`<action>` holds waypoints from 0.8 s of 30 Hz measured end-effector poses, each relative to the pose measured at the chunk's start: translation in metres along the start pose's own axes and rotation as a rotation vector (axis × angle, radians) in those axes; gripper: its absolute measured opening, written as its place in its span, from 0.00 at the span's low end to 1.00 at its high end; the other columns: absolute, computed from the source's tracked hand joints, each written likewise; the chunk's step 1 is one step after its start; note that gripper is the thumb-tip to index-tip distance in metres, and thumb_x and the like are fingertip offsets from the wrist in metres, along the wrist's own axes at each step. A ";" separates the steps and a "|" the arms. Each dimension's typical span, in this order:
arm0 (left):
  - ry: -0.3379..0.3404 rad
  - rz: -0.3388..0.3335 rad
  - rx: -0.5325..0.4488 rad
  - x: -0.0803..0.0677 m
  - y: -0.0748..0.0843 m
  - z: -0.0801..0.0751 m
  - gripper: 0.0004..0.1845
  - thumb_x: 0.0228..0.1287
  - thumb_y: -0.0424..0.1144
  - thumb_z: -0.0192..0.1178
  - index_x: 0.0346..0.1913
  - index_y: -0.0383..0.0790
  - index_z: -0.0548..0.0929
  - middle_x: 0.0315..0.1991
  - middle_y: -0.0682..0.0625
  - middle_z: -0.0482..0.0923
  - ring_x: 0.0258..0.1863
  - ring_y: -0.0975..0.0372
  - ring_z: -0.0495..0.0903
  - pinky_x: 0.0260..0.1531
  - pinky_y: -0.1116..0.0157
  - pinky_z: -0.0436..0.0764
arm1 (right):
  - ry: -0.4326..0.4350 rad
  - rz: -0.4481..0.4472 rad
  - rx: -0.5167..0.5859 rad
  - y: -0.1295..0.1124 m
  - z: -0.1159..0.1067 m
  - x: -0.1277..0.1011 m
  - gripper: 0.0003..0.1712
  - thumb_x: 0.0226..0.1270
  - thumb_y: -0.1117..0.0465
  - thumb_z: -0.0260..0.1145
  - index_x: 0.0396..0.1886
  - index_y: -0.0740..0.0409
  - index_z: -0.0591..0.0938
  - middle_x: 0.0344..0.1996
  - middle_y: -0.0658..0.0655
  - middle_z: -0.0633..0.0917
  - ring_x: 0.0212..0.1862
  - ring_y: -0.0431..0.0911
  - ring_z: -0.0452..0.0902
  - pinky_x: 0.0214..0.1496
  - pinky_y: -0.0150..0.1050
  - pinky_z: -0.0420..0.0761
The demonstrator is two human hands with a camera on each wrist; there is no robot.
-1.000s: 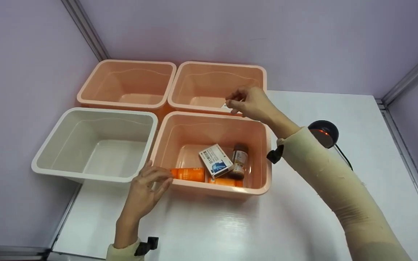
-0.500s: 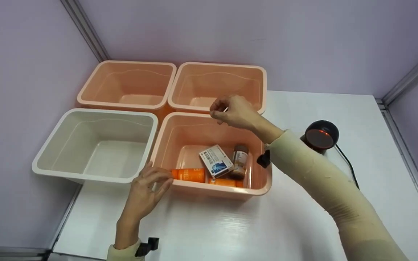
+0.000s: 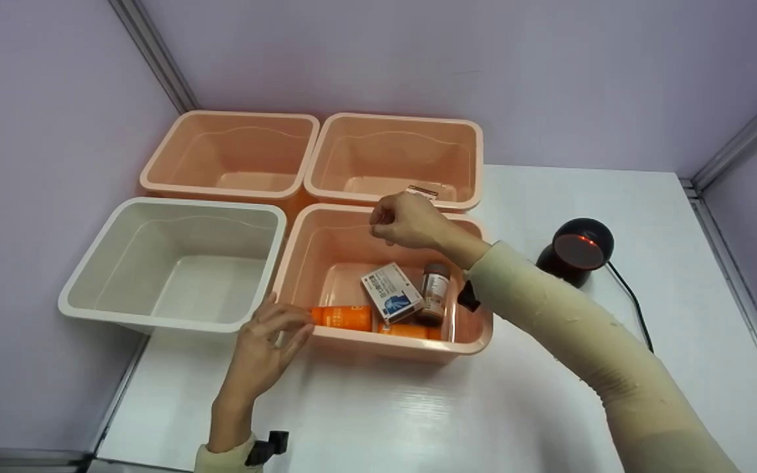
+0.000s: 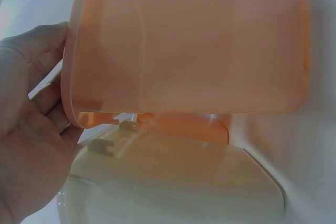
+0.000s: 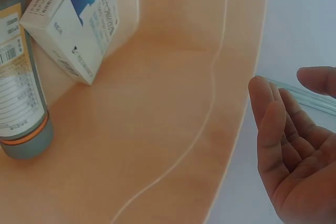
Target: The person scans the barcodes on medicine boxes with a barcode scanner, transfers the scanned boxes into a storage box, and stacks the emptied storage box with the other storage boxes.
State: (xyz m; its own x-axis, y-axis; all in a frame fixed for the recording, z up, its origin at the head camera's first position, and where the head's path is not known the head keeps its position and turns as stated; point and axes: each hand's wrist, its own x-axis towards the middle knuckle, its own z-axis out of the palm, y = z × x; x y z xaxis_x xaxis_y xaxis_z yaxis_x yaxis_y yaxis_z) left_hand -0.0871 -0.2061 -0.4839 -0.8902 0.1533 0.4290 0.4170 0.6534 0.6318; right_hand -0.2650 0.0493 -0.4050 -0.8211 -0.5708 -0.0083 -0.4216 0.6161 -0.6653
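Observation:
My right hand (image 3: 405,220) hovers over the back of the near pink bin (image 3: 378,345), fingers loosely bent and holding nothing; in the right wrist view its relaxed fingers (image 5: 291,145) hang beside the bin's wall. A small flat packet (image 3: 422,191) lies at the front of the far right pink bin (image 3: 477,157). The near bin holds a white-and-blue box (image 3: 390,291) (image 5: 79,24), a brown bottle (image 3: 434,289) and an orange bottle (image 3: 341,316). My left hand (image 3: 267,341) (image 4: 26,129) grips the near bin's front left corner (image 4: 184,40).
A white bin (image 3: 89,263) (image 4: 173,182) stands left of the near pink bin, and another pink bin (image 3: 175,187) stands behind it. A black barcode scanner (image 3: 579,249) with a cable sits on the white table to the right. Purple walls enclose the back and sides.
My right hand let go of the small packet, which now lies in the far right bin, and drew back toward me over the near bin. The left hand stayed put.

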 end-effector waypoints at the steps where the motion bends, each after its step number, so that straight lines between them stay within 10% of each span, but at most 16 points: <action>1: 0.005 0.007 0.006 0.000 0.000 0.000 0.06 0.59 0.45 0.65 0.36 0.50 0.86 0.35 0.60 0.82 0.41 0.65 0.80 0.74 0.60 0.59 | -0.005 0.003 -0.011 0.001 0.002 0.000 0.07 0.61 0.53 0.63 0.33 0.50 0.83 0.23 0.53 0.86 0.22 0.39 0.79 0.31 0.34 0.81; 14: -0.003 0.011 0.000 0.000 0.001 0.000 0.04 0.59 0.45 0.64 0.35 0.52 0.86 0.36 0.61 0.82 0.42 0.65 0.81 0.75 0.59 0.58 | -0.043 0.067 -0.203 0.013 0.025 0.001 0.06 0.54 0.52 0.64 0.28 0.47 0.84 0.28 0.48 0.86 0.31 0.43 0.79 0.34 0.37 0.79; 24: 0.012 0.030 0.005 0.000 -0.001 0.001 0.04 0.59 0.44 0.65 0.35 0.49 0.86 0.35 0.60 0.82 0.42 0.64 0.81 0.74 0.59 0.59 | -0.172 0.244 -0.241 0.016 0.036 0.001 0.08 0.54 0.49 0.64 0.27 0.46 0.84 0.18 0.48 0.84 0.21 0.41 0.78 0.20 0.33 0.76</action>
State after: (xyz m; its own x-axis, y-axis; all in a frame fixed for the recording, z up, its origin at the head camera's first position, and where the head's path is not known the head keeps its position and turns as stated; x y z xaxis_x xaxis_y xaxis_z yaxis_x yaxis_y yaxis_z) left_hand -0.0875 -0.2057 -0.4852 -0.8751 0.1643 0.4552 0.4425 0.6522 0.6155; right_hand -0.2590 0.0389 -0.4430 -0.8408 -0.4614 -0.2831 -0.3169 0.8435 -0.4337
